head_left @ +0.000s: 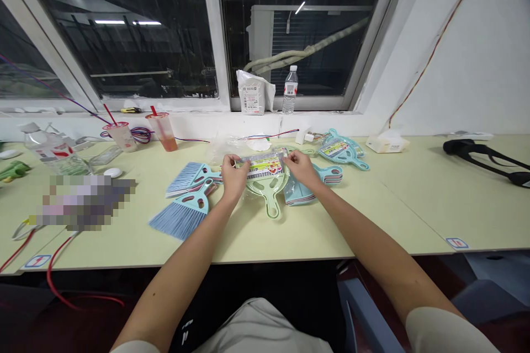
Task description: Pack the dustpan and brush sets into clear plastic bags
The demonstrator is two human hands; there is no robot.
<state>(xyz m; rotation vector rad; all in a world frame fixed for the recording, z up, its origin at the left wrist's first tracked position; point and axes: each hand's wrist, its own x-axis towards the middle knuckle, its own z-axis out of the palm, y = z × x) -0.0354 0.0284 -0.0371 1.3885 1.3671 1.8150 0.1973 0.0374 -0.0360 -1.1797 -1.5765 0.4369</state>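
Between my hands is a clear plastic bag [267,157] around a light green dustpan [269,190] and a small brush with a colourful label, handle toward me. My left hand [235,176] pinches the bag's upper left edge. At its upper right edge, my right hand [301,168] has its fingers closed on the same bag. Blue brushes [182,215] lie stacked left of it, partly beside my left forearm. Under and beside my right wrist sit stacked blue dustpans [300,193]. Farther back right lie bagged blue dustpan sets [342,149].
Two cups with red straws [163,131] and a large bottle [53,149] stand at the back left. A water bottle [290,91] and a white package [253,94] are on the sill. A tissue pack [388,142] and black straps [476,154] lie right.
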